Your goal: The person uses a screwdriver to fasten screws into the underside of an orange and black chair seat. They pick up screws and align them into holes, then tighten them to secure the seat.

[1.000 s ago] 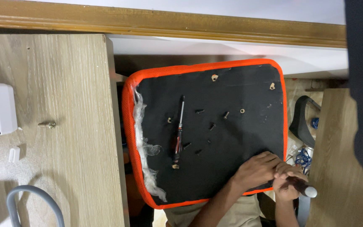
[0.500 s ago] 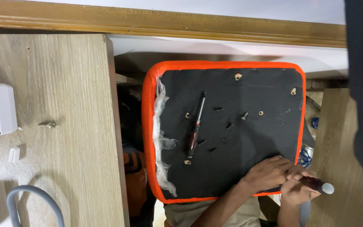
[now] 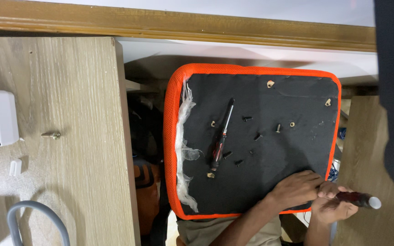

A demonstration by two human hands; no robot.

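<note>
The left hand [image 3: 297, 187] is lying with fingers curled on the near right corner of the black, orange-edged seat base [image 3: 292, 150], probably stiff and light, while the right hand [image 3: 336, 205], just beside that corner, is gripping a dark tool handle [image 3: 360, 199], best taken round its middle.

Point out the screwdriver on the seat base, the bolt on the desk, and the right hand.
screwdriver [image 3: 221, 136]: head view, shaft near handle.
bolt [image 3: 51, 135]: head view, its middle.
right hand [image 3: 336, 202]: head view, knuckles.
</note>
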